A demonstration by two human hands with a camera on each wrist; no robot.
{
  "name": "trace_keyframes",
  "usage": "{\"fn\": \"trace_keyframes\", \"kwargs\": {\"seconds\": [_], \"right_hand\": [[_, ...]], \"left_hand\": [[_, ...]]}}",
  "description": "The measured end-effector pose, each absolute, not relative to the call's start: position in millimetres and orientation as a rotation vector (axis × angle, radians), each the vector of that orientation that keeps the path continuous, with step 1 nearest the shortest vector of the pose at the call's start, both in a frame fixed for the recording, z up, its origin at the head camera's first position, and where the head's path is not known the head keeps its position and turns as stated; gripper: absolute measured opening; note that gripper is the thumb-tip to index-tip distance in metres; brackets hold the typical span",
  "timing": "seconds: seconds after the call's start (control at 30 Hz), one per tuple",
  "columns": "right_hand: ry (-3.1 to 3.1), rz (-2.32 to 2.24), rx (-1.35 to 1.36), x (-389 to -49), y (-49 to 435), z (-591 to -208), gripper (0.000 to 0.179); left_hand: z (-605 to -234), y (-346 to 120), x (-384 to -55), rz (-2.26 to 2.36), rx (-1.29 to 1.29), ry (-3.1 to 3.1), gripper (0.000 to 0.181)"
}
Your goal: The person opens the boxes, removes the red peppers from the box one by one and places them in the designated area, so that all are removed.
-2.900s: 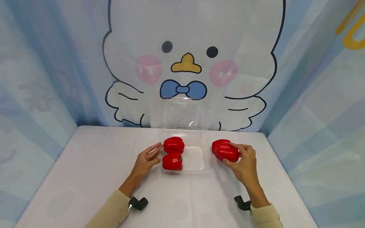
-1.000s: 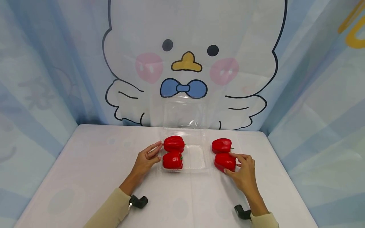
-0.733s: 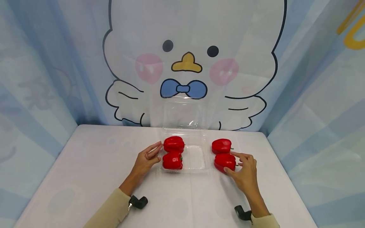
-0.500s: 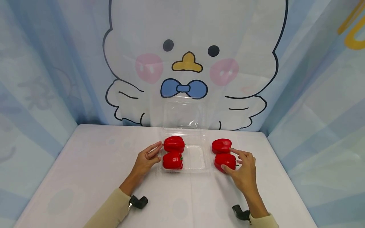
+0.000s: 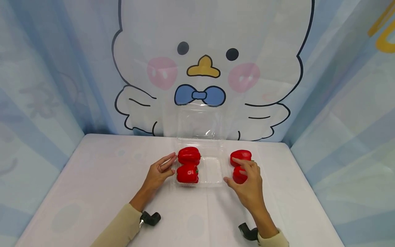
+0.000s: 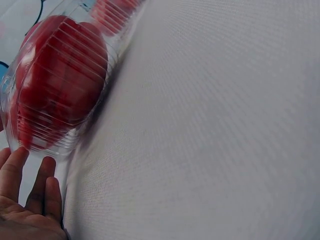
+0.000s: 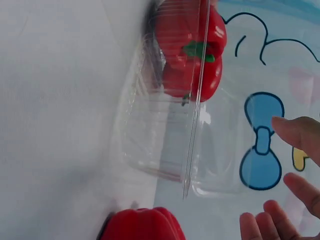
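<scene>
Two red bell peppers, a rear one [image 5: 189, 155] and a front one [image 5: 187, 173], lie in the left half of a clear plastic clamshell box [image 5: 213, 171]. My left hand [image 5: 158, 174] has its fingertips right at the box's left wall; in the left wrist view its fingers [image 6: 39, 187] are extended beside the ribbed plastic. Right of the box lie two more peppers, a rear one [image 5: 240, 157] and a front one [image 5: 238, 175]. My right hand [image 5: 248, 181] hovers over these with fingers spread and nothing held, partly hiding the front pepper. Its thumb [image 7: 295, 132] shows in the right wrist view.
The box's transparent lid [image 5: 200, 121] stands raised at the back, against a curtain [image 5: 262, 82] printed with a cartoon bird. A white cloth covers the table [image 5: 102, 178]. Each wrist carries a black camera mount, one [image 5: 150, 218] at left, one [image 5: 248, 232] at right.
My right hand set the front pepper down right of the box before the rear pepper, then let go and has shifted left over it. My left hand has stayed at the box.
</scene>
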State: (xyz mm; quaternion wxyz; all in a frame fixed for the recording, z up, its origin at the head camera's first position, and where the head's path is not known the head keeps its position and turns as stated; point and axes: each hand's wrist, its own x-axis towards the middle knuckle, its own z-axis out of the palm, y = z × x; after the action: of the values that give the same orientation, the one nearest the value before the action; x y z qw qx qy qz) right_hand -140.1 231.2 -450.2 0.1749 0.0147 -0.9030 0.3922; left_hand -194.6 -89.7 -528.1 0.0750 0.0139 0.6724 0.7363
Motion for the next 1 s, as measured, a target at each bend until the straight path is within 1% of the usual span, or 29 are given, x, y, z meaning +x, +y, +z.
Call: {"fn": "trace_keyframes", "kwargs": {"seconds": [0.3, 0.67, 1.0], "right_hand": [[-2.559, 1.17, 0.098, -142, 204, -462, 0.074], [-2.566, 1.299, 0.24, -146, 168, -478, 0.073], [-2.574, 1.326, 0.333, -151, 144, -479, 0.069]], "left_hand": [[-530, -89, -195, 2.202, 0.065, 2.025, 0.066], [-530, -89, -195, 2.224, 0.062, 2.0, 0.067], [-528, -88, -194, 2.193, 0.062, 2.032, 0.067]]}}
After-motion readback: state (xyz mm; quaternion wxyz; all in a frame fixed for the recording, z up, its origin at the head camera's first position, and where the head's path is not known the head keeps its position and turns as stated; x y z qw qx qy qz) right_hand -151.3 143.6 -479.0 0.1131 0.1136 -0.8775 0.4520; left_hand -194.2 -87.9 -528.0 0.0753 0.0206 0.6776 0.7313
